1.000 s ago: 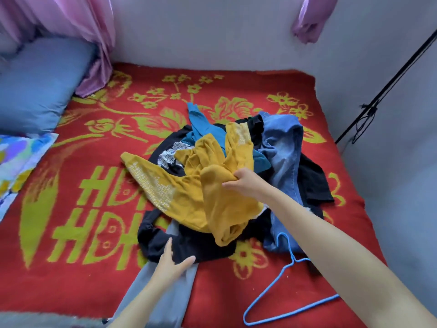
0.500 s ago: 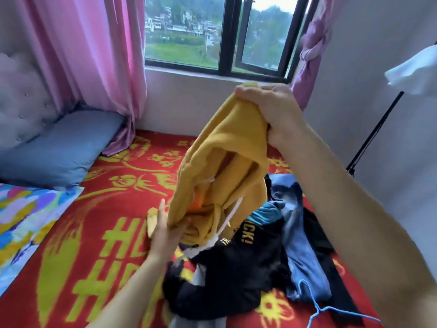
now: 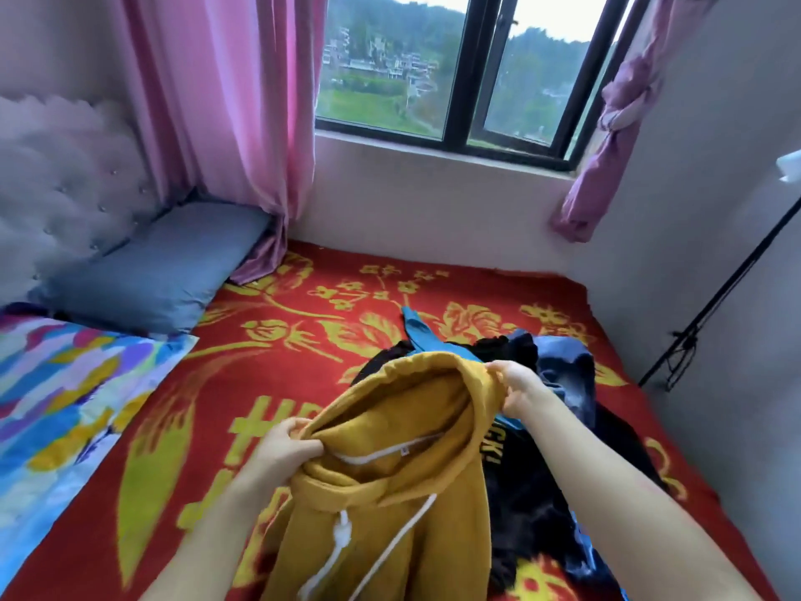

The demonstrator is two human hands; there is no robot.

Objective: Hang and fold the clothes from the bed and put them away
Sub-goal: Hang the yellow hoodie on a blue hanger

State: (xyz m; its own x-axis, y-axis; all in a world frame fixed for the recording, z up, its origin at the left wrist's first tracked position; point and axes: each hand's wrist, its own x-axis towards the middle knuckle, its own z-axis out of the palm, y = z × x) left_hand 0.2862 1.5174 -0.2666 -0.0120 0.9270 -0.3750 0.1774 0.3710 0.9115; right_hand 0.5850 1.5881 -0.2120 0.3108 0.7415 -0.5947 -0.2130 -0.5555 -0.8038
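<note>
I hold a mustard-yellow hoodie [image 3: 390,505] with white drawstrings up in front of me, over the bed [image 3: 268,349] with its red and yellow blanket. My left hand [image 3: 284,446] grips the left edge of its hood. The hood's right edge is pinched by my right hand [image 3: 518,390], so the hood gapes open between the two. Behind the hoodie lies a pile of clothes: a black garment [image 3: 524,492] with yellow letters, a teal piece [image 3: 418,334] and blue denim [image 3: 568,370].
A blue-grey pillow [image 3: 160,271] and a colourful pillow [image 3: 65,392] lie at the bed's left by a padded headboard [image 3: 65,175]. Pink curtains [image 3: 225,101] flank a window [image 3: 459,71]. A black stand pole [image 3: 719,297] leans by the right wall.
My right hand has come down from head height with the hoodie. My left hand has taken hold of the hood's other edge, and the hood is now spread open.
</note>
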